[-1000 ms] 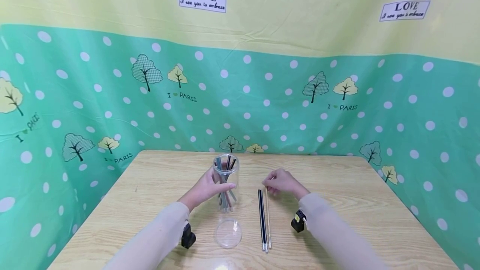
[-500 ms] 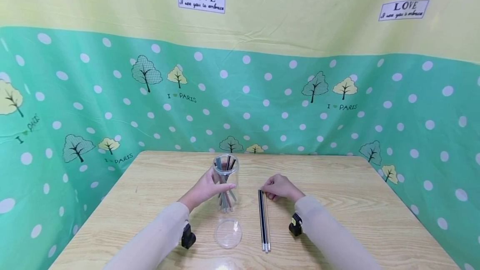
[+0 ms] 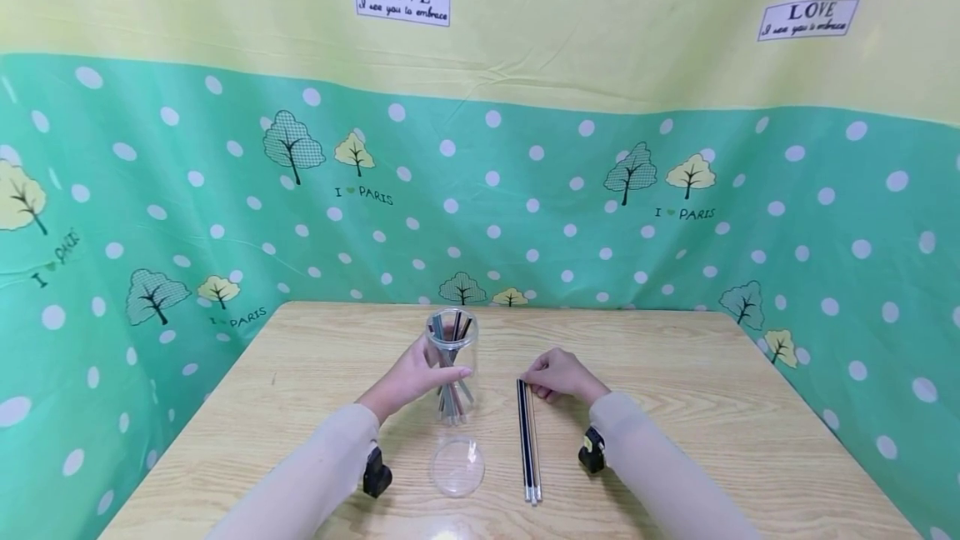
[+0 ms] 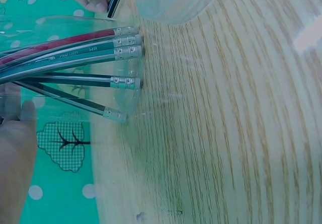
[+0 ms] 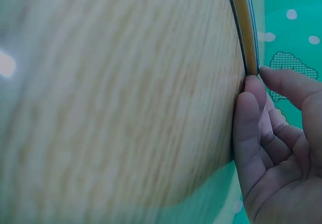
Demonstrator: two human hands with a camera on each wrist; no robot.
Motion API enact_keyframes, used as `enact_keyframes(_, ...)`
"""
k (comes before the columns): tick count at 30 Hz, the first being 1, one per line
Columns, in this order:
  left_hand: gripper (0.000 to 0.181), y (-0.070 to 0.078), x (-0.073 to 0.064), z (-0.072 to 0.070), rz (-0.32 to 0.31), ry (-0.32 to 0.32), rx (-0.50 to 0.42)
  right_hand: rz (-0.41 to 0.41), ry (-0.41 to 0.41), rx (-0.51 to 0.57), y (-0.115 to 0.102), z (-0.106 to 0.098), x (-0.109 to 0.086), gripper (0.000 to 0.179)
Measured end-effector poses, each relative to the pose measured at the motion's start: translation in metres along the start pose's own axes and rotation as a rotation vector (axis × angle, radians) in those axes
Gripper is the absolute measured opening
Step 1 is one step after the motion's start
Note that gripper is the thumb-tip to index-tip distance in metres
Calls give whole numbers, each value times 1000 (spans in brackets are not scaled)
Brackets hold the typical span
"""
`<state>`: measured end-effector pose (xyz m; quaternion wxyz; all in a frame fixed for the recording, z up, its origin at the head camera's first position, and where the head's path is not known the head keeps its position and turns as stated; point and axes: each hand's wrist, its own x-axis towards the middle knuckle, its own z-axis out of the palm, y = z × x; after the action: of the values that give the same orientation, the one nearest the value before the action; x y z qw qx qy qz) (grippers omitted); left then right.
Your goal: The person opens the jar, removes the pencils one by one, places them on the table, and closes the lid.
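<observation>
My left hand (image 3: 411, 377) grips a clear plastic jar (image 3: 467, 363) that stands upright and uncapped on the table. Several pencils (image 4: 100, 51) lean inside it, eraser ends down, with green, red and black barrels. To the right, a few pencils lie side by side on the tabletop, their eraser ends toward me. Dark pencils (image 3: 525, 432) are on the left of this row and a yellow one (image 5: 246, 30) on its right. Thumb and forefinger of my right hand (image 3: 564, 374) pinch the yellow pencil's far end, close against the dark ones.
A clear round lid (image 3: 457, 467) lies flat between the jar and me, left of the pencil row. The wooden table (image 3: 675, 415) ends at the back against a green and yellow printed curtain (image 3: 480, 157).
My right hand has shifted slightly left and toward me, bringing the yellow pencil close against the dark ones. My left hand and the jar stay put.
</observation>
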<state>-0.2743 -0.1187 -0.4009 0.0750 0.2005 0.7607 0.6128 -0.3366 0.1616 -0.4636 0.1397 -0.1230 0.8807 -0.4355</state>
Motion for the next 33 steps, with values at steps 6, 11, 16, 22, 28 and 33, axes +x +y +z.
enact_keyframes(6,78,0,-1,0,-10,15,14,-2,5,6,0,0,0,23)
enact_keyframes(11,77,2,-1,0,-9,25,30,1,5,11,-1,0,0,23)
enact_keyframes(16,75,-2,0,1,1,21,11,-9,-1,12,-2,-3,-1,24)
enact_keyframes(22,75,-22,9,-1,2,40,-8,-34,6,-10,-13,-10,-5,22)
enact_keyframes(28,74,-28,11,-1,10,53,20,-68,33,-87,-30,-16,-9,22)
enact_keyframes(33,76,-28,11,-2,20,40,22,-124,35,-86,-49,-22,-14,22)
